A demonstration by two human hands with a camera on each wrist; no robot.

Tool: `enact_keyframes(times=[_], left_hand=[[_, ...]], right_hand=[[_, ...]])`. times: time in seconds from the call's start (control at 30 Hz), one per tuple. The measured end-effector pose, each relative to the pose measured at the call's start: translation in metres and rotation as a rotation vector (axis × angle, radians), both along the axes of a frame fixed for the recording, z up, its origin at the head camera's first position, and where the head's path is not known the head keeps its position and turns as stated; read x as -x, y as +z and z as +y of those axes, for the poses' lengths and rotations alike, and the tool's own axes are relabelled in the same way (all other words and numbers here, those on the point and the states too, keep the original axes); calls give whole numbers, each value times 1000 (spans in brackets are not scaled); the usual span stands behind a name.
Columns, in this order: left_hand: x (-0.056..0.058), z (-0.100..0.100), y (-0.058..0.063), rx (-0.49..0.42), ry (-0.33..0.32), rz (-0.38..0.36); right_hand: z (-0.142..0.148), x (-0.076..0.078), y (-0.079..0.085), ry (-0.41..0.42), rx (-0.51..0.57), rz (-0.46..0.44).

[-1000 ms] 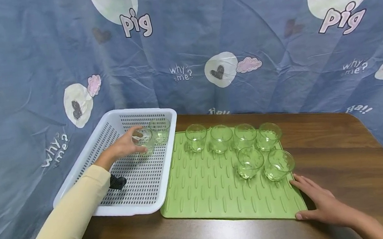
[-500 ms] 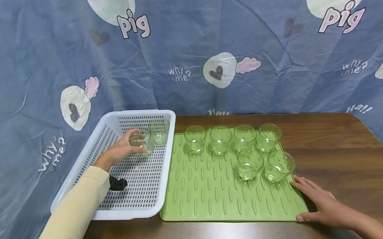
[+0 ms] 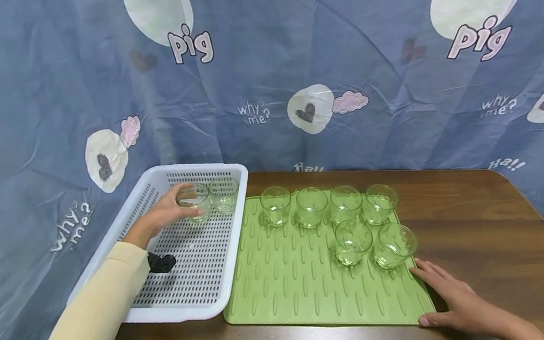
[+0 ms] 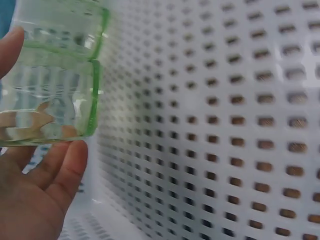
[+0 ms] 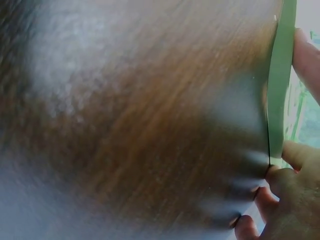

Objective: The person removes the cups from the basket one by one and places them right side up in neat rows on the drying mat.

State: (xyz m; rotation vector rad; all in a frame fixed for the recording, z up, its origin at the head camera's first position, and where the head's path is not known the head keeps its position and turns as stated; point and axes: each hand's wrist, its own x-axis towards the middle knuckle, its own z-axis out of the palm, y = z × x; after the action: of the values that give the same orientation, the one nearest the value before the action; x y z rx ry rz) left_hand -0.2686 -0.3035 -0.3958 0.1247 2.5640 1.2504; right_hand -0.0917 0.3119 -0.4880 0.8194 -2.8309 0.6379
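My left hand is inside the white basket, holding a clear green-tinted glass tumbler between thumb and fingers. A second tumbler stands right beside it, near the basket's right wall. In the left wrist view the held tumbler appears with its thick green base close to the perforated floor; whether they touch is unclear. My right hand rests at the right edge of the green drying mat. In the right wrist view its fingertips touch the mat's rim.
Several matching tumblers stand on the mat, a row at the back with a tumbler leftmost, and two in front, including a tumbler near the right edge. A black object shows by my left wrist. A blue patterned cloth hangs behind the wooden table.
My left hand and its tumbler have shifted slightly left, away from the second tumbler. The right hand stays at the mat's edge. The head view has tilted up a little.
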Motion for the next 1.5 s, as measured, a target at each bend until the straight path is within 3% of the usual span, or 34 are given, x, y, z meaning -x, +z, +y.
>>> enact_keyframes(times=[0.23,0.53,0.83,1.0,1.17,1.33,1.5], left_hand=[[-11,-4,17,3,-5,19],[-14,-7,33,39,59,21],[-25,0,60,-102,97,141],[-38,20,71,-192,109,187],[-54,55,82,-249,119,296],[-78,91,94,-277,82,393],[-95,120,99,-337,43,411]], right_hand=[[-3,0,0,-7,-11,-22],[0,-1,-1,-8,1,3],[0,-1,1,-8,-9,-8],[-1,-2,1,-5,-1,-24],[-2,-4,2,-23,1,-68],[-1,-3,3,-18,-4,-43],[1,1,7,-10,-4,-62]])
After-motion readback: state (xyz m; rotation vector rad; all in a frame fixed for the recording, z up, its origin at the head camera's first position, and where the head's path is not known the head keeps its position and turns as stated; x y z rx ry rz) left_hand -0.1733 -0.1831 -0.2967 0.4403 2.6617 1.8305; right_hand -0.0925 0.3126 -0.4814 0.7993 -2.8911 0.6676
